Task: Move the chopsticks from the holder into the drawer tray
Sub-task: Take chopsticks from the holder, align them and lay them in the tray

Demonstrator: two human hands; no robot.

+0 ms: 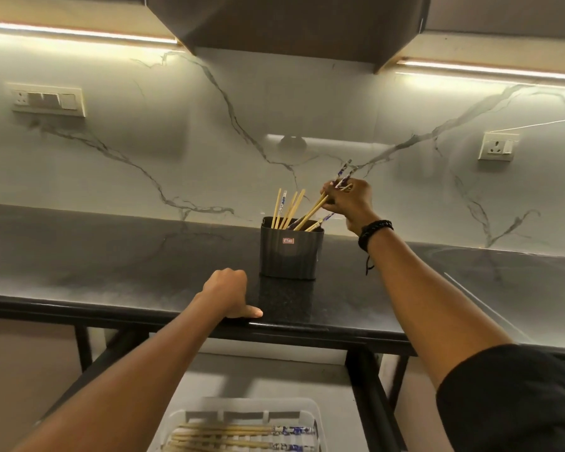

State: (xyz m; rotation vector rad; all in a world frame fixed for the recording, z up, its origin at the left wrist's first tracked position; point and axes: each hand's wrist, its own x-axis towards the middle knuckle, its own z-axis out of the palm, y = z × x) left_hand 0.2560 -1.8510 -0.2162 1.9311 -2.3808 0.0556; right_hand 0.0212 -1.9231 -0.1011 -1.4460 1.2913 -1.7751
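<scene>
A dark grey chopstick holder (291,252) stands on the black countertop (111,256) near the marble backsplash. Several bamboo chopsticks (287,208) with blue-patterned ends stick up out of it. My right hand (348,199) grips a few chopsticks above the holder's right side; they lean right, their lower ends still inside it. My left hand (230,293) rests on the counter's front edge with fingers curled and thumb out, holding nothing. Below, in the open drawer, a white tray (313,415) holds several chopsticks (242,437) lying sideways.
Dark overhead cabinets (291,24) hang above the counter with light strips under them. Wall sockets sit on the backsplash at the left (48,99) and right (498,146). Black drawer frame rails (369,393) flank the tray.
</scene>
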